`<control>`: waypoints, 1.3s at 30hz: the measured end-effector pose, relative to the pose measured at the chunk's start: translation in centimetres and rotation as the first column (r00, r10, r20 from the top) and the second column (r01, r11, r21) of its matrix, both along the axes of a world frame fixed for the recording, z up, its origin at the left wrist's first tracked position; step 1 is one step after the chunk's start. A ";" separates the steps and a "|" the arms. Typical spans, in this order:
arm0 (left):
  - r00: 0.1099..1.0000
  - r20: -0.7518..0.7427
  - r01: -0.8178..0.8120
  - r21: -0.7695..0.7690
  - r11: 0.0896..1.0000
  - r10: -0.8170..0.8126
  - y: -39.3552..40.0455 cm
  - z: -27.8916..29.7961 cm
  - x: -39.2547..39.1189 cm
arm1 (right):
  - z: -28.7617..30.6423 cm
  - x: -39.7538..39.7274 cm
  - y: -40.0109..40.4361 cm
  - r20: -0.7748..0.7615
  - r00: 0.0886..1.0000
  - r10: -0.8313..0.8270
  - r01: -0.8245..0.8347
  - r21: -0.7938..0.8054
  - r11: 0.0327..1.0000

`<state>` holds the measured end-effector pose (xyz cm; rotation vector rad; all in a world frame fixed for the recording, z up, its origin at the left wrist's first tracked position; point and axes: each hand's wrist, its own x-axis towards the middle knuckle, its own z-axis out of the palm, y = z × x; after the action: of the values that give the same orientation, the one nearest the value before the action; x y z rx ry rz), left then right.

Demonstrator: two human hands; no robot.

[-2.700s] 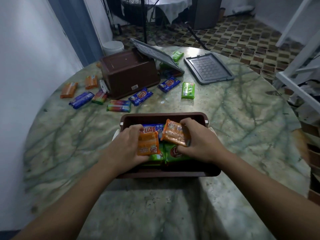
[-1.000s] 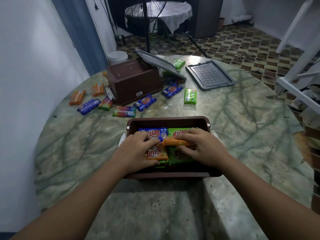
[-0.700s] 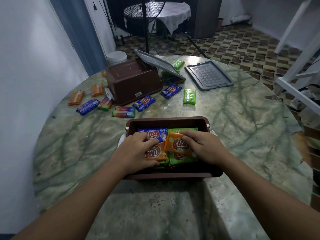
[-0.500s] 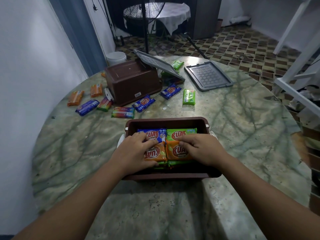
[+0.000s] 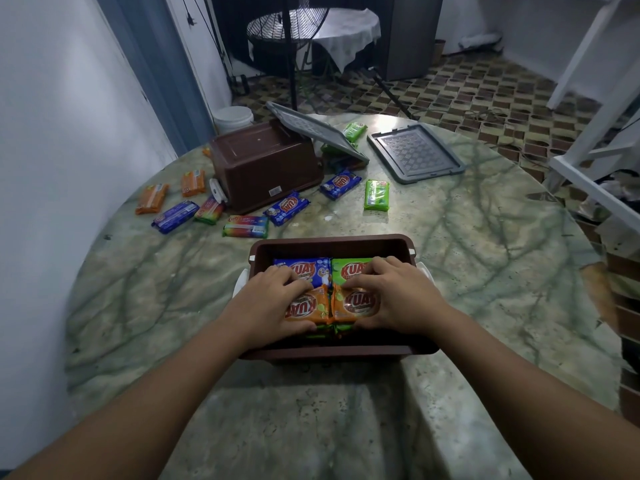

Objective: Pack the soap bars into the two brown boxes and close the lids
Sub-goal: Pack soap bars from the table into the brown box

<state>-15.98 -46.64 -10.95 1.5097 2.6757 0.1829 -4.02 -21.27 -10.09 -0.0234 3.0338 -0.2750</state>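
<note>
At the table's near edge, the open box (image 5: 332, 241) holds soap bars in layers. The left hand (image 5: 266, 303) grips one orange bar (image 5: 306, 308), fingers curled over its far edge and thumb under; the right hand (image 5: 398, 299) clamps its twin (image 5: 353, 304) likewise. These wrapped bars look stiff, fairly light and slick (glossy film), so hold them by the long edges. More bars lie round the overturned box (image 5: 263, 168) towards the far left edge, its lid (image 5: 415, 152) at the far edge.
</note>
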 end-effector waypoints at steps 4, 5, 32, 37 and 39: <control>0.996 0.082 -0.041 -0.031 0.999 0.043 0.7 0.5 0.1 | -0.1 0.0 0.1 -0.006 1.000 0.006 -0.006 -0.007 1.000; 0.993 0.103 -0.046 -0.041 0.998 0.050 0.9 0.7 0.2 | -0.1 -0.1 0.1 -0.006 1.000 0.007 -0.007 -0.005 1.000; 0.879 0.185 -0.461 0.093 0.882 0.440 -0.4 3.5 3.4 | -0.4 0.1 0.2 -0.041 0.999 0.016 -0.017 -0.034 0.999; 0.917 0.115 -0.380 -0.037 0.924 0.381 -0.5 3.1 3.0 | -0.3 0.1 0.1 -0.040 0.999 0.010 -0.011 -0.028 1.000; 0.943 0.014 -0.327 -0.128 0.936 0.332 -0.3 2.8 2.6 | -0.3 0.1 0.1 -0.037 0.999 0.006 -0.007 -0.023 1.000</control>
<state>-13.41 -46.92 -8.12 1.0060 2.8333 0.0555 -3.94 -21.21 -10.42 -0.0406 3.0668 -0.3131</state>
